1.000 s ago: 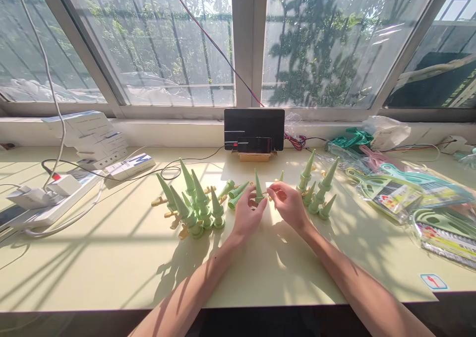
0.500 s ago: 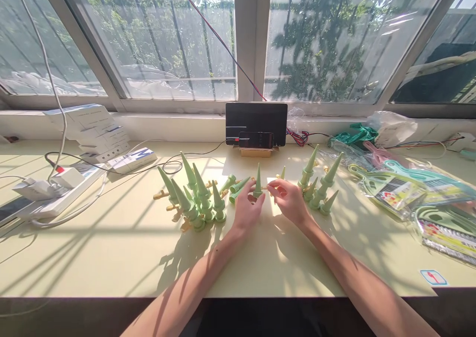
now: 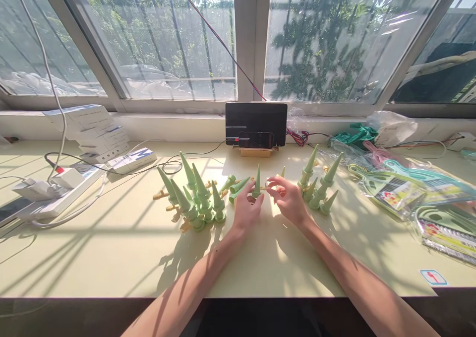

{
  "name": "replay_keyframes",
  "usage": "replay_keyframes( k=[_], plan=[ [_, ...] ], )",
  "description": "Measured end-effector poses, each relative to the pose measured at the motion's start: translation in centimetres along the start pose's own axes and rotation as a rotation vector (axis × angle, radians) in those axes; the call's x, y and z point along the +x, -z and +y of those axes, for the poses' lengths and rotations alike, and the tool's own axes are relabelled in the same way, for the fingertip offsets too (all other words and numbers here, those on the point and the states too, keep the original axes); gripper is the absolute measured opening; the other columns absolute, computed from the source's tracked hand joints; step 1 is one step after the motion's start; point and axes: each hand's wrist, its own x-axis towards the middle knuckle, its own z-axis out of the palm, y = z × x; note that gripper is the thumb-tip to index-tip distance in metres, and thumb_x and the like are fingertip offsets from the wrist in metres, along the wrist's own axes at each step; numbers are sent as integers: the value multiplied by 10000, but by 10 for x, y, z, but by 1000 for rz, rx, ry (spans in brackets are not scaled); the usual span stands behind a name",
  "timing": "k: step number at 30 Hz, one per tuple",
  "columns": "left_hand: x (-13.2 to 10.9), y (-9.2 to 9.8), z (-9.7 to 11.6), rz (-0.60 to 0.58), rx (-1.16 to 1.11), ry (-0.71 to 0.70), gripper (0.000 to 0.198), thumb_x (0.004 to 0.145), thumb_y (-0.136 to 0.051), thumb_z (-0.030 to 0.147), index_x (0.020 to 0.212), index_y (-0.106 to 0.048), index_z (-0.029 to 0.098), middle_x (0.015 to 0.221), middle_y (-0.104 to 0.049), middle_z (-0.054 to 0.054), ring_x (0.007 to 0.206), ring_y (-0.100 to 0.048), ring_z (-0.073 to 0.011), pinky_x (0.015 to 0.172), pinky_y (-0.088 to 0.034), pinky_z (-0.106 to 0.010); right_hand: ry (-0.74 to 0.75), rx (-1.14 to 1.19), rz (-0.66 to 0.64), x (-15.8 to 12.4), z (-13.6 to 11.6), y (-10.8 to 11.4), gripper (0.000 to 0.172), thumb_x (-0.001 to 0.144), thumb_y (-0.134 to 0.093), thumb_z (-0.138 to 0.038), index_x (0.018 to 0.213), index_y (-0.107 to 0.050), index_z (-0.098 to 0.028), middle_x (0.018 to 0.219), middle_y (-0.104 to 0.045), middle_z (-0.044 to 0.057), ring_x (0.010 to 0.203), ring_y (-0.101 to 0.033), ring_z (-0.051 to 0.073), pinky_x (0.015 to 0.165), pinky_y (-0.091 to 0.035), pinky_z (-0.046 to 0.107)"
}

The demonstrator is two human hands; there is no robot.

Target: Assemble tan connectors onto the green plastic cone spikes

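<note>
My left hand (image 3: 247, 209) is closed round the base of an upright green cone-shaped spike (image 3: 257, 182) at the middle of the pale yellow table (image 3: 111, 257). My right hand (image 3: 288, 199) pinches a small tan fitting (image 3: 265, 187) at the spike's side. A cluster of finished green spikes (image 3: 193, 194) with tan fittings stands to the left of my hands. Several more green spikes (image 3: 318, 183) stand to the right, and a few lie flat behind my left hand.
A black screen with a phone on a wooden stand (image 3: 256, 128) sits at the window ledge. A power strip with cables (image 3: 48, 190) and stacked boxes (image 3: 94, 131) lie at the left. Packaged plastic goods (image 3: 412, 193) cover the right side.
The camera tilted up slightly between the first frame and now. My hands stay together on the spike, with the right fingers shifting a little at the fitting.
</note>
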Motion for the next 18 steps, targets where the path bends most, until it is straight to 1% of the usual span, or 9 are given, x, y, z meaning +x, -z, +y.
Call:
replay_keyframes(
  k=[4,7,11,18],
  plan=[
    [-1,1,0,4,-5,-8,491,801,-693,287,1284,-636,219,1074,-680,-83,515,-552,-76,446,-451,-238,-17,40,0,0,2,-1,207,860,-623,-322,1021,-673,-200,884,-710,48,556,-547,125,544,-463,279],
    [-1,1,0,5,-1,-15,496,801,-689,292,1289,-632,218,1066,-684,-83,505,-552,-75,440,-451,-237,-40,92,-15,1,5,-1,239,851,-646,-367,1015,-669,-194,865,-701,50,532,-534,120,496,-450,272],
    [-1,2,1,3,8,-25,493,807,-677,294,1291,-626,218,1040,-684,-76,502,-545,-74,424,-438,-230,-57,127,-28,1,8,-2,272,844,-670,-398,1017,-670,-189,850,-685,47,535,-543,118,480,-448,265],
    [-2,2,2,17,4,4,500,795,-695,293,1286,-625,227,1068,-674,-82,494,-532,-66,429,-438,-232,-86,144,-35,0,3,-3,269,828,-680,-404,986,-657,-187,823,-696,52,509,-551,124,425,-439,256]
  ],
)
